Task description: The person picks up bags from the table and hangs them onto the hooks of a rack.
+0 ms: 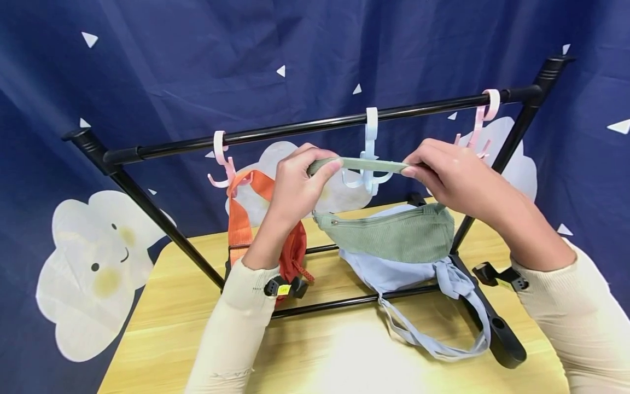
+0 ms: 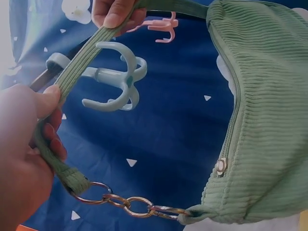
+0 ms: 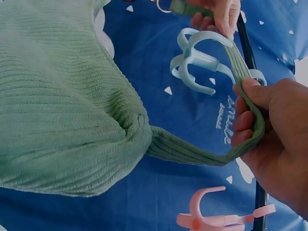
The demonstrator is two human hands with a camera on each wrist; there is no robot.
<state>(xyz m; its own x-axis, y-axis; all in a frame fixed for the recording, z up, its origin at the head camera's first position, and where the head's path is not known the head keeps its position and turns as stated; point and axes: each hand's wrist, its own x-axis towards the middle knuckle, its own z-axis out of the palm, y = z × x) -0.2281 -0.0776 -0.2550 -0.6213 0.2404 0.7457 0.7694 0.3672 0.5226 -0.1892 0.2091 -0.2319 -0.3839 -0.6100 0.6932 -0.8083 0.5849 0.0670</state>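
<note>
A green corduroy shoulder bag with a zipper and a chain link hangs from its strap. My left hand pinches the strap near its chain end, and my right hand pinches it farther right. Between them the strap is stretched nearly level, in front of the light blue hook on the rail. In the left wrist view, one prong of the blue hook overlaps the strap; whether they touch I cannot tell. The bag's body hangs below, overlapping a light blue bag.
A black rack's rail carries a pink hook at left and another pink hook at right. An orange bag hangs from the left one. The rack stands on a wooden table before a blue curtain.
</note>
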